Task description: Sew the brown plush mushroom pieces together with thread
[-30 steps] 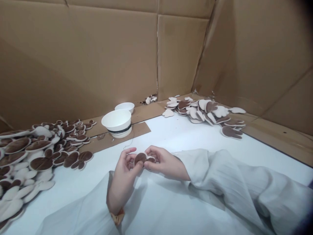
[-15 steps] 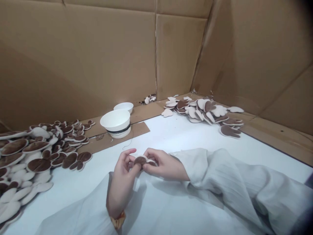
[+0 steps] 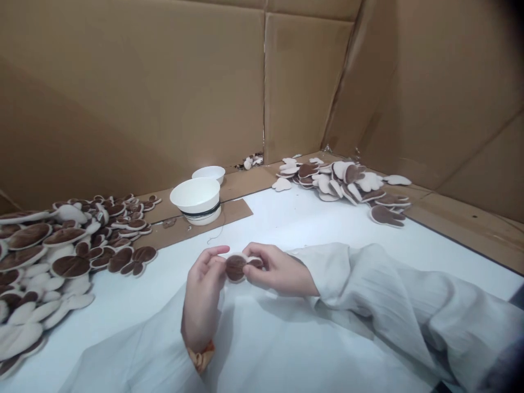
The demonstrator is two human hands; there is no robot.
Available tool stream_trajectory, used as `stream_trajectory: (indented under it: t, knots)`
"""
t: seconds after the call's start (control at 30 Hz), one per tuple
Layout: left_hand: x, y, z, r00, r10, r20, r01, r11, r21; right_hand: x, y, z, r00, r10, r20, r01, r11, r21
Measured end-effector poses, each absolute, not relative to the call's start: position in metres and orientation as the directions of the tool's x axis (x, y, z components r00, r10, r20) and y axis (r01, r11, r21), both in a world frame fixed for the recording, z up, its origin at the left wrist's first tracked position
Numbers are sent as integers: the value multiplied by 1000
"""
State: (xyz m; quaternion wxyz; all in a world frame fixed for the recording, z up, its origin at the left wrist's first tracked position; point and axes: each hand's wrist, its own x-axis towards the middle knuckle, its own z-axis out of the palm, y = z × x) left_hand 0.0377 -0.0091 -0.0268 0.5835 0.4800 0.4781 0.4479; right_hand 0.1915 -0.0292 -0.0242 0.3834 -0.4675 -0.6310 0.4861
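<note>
A small brown plush piece with a white edge is held up between both hands, low in the middle of the head view. My right hand pinches its right end between thumb and fingers. At its left edge, my left hand has thumb and fingertips pressed together on the rim, with one finger raised above. The round brown face shows; part of the right end lies under my right thumb. A thin dark thread lies on the table beyond my left hand.
White bowls stand at the back, the nearer one wrapped with black thread. A large heap of brown-and-white plush pieces covers the left side. Another pile lies at the back right. Cardboard walls enclose the white table.
The plush piece has turned so its round brown face shows more fully. My left thumb has moved off that face to the left edge. The view has shifted slightly.
</note>
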Motion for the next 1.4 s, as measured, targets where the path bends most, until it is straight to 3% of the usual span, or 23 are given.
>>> stream_trajectory:
  t: [0.17, 0.33, 0.5, 0.73, 0.97, 1.13, 1.4]
  knots:
    - [32, -2, -26, 19, 1000, -2, 36, 1, 999, 196, -25, -22, -140, 988, -68, 132, -49, -990]
    - [33, -8, -23, 209, 978, 15, 116, -40, 992, 200, -20, -26, -172, 984, -39, 31, -34, -999]
    - [34, -13, -19, 367, 929, 48, 88, -86, 992, 202, -18, -31, -230, 973, -16, 12, -13, -1000]
    - [33, -14, -20, 241, 956, 166, 231, -223, 947, 203, -21, -29, -263, 964, 47, -48, 36, -998]
    - [33, -15, -18, 219, 961, 166, 217, -214, 952, 202, -25, -29, -253, 933, 257, -42, 254, -966]
    - [34, -16, -17, 266, 954, 139, 141, -182, 973, 201, -24, -27, -224, 935, 275, 13, 285, -958]
    - [35, -15, -14, 209, 973, 96, 125, -124, 984, 201, -26, -26, -223, 930, 293, 41, 310, -950]
